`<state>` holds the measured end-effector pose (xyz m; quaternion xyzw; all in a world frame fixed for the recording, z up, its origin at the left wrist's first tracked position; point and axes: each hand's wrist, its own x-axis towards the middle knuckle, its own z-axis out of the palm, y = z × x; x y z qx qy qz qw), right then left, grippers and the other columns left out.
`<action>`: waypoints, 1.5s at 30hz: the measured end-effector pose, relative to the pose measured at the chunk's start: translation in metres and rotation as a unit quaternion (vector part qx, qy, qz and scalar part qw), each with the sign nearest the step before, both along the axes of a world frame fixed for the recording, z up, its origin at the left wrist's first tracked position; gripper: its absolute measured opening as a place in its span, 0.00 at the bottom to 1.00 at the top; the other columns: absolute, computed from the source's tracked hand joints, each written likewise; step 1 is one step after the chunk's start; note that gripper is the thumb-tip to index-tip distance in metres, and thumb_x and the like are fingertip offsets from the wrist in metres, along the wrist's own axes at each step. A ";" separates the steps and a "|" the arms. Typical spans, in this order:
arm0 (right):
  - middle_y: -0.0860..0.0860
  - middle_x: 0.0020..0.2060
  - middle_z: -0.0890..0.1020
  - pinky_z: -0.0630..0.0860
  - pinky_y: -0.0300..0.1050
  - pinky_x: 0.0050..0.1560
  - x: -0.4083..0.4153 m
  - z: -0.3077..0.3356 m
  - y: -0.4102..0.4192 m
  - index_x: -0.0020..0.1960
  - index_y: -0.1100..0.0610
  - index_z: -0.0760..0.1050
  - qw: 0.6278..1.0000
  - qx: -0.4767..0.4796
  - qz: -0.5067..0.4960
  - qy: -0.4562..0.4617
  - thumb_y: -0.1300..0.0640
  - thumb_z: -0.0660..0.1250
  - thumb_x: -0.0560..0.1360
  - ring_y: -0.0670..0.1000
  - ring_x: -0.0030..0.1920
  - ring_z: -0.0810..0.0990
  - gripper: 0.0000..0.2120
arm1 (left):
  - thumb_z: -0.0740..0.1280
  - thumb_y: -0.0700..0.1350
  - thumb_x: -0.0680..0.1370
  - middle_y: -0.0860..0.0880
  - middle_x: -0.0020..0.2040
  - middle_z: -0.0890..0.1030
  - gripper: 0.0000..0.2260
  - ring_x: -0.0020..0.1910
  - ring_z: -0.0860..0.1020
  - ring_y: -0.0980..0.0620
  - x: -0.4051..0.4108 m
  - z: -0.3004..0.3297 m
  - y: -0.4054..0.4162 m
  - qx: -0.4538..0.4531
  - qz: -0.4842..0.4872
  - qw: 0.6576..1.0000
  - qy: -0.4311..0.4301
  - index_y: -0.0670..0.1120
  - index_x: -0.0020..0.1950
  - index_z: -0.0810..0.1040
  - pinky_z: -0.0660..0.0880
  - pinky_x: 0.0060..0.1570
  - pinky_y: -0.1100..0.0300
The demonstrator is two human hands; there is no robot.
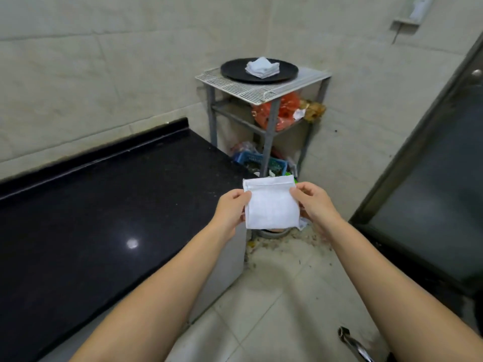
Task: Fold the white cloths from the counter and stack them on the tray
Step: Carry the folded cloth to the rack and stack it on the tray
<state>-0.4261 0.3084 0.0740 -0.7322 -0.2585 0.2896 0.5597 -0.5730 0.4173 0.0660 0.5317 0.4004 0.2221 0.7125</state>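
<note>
tray (230, 71) w/ folded cloths (262, 67), hands (273, 205) gripping cloth (271, 205)

No text, label, brand or number can be read anywhere in this view. The crumpled red plastic bag (281, 111) on the middle shelf of the grey metal rack (270, 126) and the blue plastic basket (254, 159) below it may carry print, but they are too blurred to tell.
</note>
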 end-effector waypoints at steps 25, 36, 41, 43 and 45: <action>0.52 0.47 0.81 0.75 0.48 0.44 0.419 0.128 0.362 0.48 0.53 0.77 0.983 0.076 0.099 -0.132 0.58 0.64 0.77 0.51 0.44 0.78 0.04 | 0.62 0.41 0.79 0.46 0.41 0.79 0.07 0.38 0.77 0.50 0.387 0.124 0.325 0.123 0.072 0.989 -0.043 0.44 0.42 0.75 0.75 0.34 0.59; 0.52 0.47 0.79 0.70 0.42 0.52 0.523 0.129 0.568 0.56 0.62 0.78 0.956 0.037 0.208 -0.201 0.61 0.64 0.76 0.50 0.48 0.76 0.10 | 0.62 0.41 0.79 0.47 0.33 0.71 0.14 0.31 0.72 0.51 0.497 0.122 0.464 0.117 0.263 0.958 0.019 0.45 0.34 0.66 0.73 0.24 0.62; 0.46 0.37 0.74 0.66 0.40 0.47 0.531 0.106 0.585 0.49 0.58 0.77 0.926 -0.009 0.258 -0.275 0.61 0.62 0.76 0.50 0.45 0.73 0.06 | 0.63 0.41 0.79 0.46 0.33 0.71 0.13 0.31 0.73 0.49 0.500 0.100 0.478 0.131 0.278 0.946 0.103 0.45 0.35 0.65 0.77 0.28 0.57; 0.44 0.34 0.73 0.65 0.40 0.45 0.533 0.098 0.583 0.48 0.58 0.76 0.918 -0.029 0.268 -0.290 0.61 0.61 0.76 0.50 0.44 0.73 0.06 | 0.63 0.41 0.79 0.45 0.33 0.71 0.13 0.29 0.74 0.48 0.499 0.096 0.477 0.134 0.272 0.944 0.132 0.44 0.36 0.65 0.79 0.29 0.56; 0.46 0.35 0.73 0.66 0.41 0.45 0.534 0.095 0.581 0.49 0.60 0.76 0.912 -0.039 0.274 -0.303 0.61 0.60 0.76 0.50 0.44 0.73 0.07 | 0.63 0.41 0.79 0.44 0.34 0.72 0.11 0.27 0.74 0.48 0.499 0.094 0.474 0.144 0.263 0.940 0.163 0.44 0.38 0.65 0.79 0.27 0.57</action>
